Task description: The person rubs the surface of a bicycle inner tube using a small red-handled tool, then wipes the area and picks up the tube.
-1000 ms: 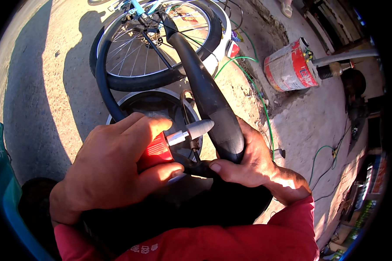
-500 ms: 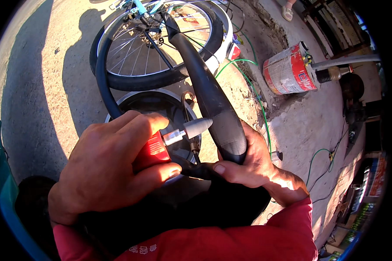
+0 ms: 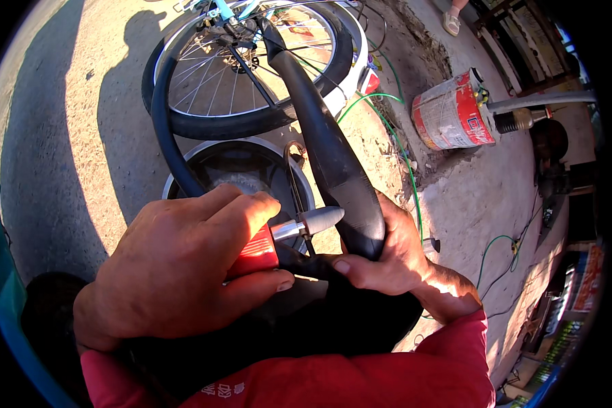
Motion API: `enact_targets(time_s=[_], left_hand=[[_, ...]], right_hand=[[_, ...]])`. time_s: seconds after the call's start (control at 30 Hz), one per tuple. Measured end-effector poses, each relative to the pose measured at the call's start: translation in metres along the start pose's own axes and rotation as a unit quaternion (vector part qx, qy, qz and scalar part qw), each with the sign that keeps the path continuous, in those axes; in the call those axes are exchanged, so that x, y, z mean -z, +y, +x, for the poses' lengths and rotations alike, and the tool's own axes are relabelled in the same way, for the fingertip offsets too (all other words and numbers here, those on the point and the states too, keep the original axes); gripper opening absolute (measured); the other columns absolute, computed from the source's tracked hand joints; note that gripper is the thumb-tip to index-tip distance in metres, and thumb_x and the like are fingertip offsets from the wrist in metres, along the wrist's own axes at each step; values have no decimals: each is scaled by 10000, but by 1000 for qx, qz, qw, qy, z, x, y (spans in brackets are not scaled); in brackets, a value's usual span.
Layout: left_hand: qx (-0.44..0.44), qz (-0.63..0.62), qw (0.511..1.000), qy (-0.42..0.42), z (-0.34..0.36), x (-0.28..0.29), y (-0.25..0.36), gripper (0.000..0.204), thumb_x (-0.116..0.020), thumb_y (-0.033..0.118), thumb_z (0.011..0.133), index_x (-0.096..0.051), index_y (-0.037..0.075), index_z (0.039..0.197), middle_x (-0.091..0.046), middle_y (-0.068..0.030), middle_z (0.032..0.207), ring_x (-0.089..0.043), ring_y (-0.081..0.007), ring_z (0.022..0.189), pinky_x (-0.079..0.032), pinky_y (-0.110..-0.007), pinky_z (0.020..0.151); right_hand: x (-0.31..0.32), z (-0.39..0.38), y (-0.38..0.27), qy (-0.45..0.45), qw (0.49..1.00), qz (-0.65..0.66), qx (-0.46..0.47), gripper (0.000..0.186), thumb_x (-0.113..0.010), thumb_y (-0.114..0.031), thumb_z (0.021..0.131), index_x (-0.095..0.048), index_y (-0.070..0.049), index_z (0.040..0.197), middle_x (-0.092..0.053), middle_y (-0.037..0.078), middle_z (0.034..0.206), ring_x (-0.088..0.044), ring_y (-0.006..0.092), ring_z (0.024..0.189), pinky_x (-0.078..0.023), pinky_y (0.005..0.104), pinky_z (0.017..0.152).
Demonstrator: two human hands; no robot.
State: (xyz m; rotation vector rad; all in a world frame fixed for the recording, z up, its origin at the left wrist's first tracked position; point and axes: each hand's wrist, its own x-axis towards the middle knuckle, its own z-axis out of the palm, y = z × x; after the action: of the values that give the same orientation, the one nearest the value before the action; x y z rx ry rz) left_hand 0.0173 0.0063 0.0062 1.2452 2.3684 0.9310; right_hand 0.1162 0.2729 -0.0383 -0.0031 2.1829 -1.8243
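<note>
While both hands work close together at the lower middle of the head view, the largest item, a bicycle wheel [image 3: 251,75] with black tyre and silver spokes, lies on the sandy ground well beyond the knuckles. Nearer, directly past the fingertips of the left hand [image 3: 183,279], sits a round dark basin [image 3: 241,170] with a pale rim. A black inner tube [image 3: 326,156] runs from the wheel down across the basin to the right hand [image 3: 394,255], with a second loop curving round the basin's left side. To the far right of the right hand, well apart, a red and white can [image 3: 449,112] lies on its side on the concrete edge, and a green wire [image 3: 404,163] trails between it and the tube.

Right hand: closed around the inner tube, fingers wrapped beneath it, thumb pressed along the lower fold.

Left hand: curled shut on a red tool [image 3: 255,250], of which only the red body, a short metal neck and a grey conical tip [image 3: 319,219] protrude. The tip points right and rests against, or just beside, the tube at the right hand's fingers; contact cannot be confirmed.
</note>
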Motion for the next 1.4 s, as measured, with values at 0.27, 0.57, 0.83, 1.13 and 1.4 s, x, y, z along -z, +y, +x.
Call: enact_targets(time_s=[0.27, 0.57, 0.83, 1.13, 1.4], left_hand=[[12, 14, 1000, -8, 0, -1, 2, 650, -939, 304, 708, -666, -11, 1208, -713, -171, 994, -745, -354, 845, -582, -404, 729], [6, 5, 1000, -24, 2, -3, 5, 643, -946, 301, 703, -672, 1, 1202, -712, -152, 978, -744, -339, 819, -581, -391, 703], [-9, 9, 1000, -11, 2, -5, 1, 659, -942, 293, 715, -652, -11, 1223, -710, -165, 975, -738, -330, 797, -571, -390, 686], [4, 1, 1000, 6, 3, -6, 2, 653, -944, 309, 709, -670, -7, 1210, -717, -158, 965, -744, -336, 814, -579, -399, 702], [8, -6, 1000, -19, 3, -3, 7, 645, -940, 313, 716, -669, -8, 1205, -715, -165, 963, -741, -337, 775, -576, -399, 671]], right_hand=[[0, 1, 1, -3, 999, -34, 5, 829, -799, -29, 760, -456, -51, 1514, -633, 85, 1251, -596, 180, 1180, -471, 366, 1037], [1, 4, 7, -5, 995, -76, 60, 823, -791, -44, 750, -462, -44, 1504, -637, 104, 1255, -605, 195, 1181, -481, 371, 1034], [1, 4, 8, -3, 996, -70, 62, 870, -842, -90, 713, -483, 12, 1500, -625, 111, 1369, -555, 183, 1279, -424, 355, 1103], [2, 3, 8, -7, 995, -77, 68, 845, -790, -46, 755, -447, -50, 1528, -639, 113, 1283, -605, 194, 1199, -486, 373, 1035], [-3, 4, 7, -14, 1000, -10, 17, 834, -803, -59, 772, -441, -39, 1523, -648, 126, 1274, -614, 204, 1186, -493, 371, 1024]])
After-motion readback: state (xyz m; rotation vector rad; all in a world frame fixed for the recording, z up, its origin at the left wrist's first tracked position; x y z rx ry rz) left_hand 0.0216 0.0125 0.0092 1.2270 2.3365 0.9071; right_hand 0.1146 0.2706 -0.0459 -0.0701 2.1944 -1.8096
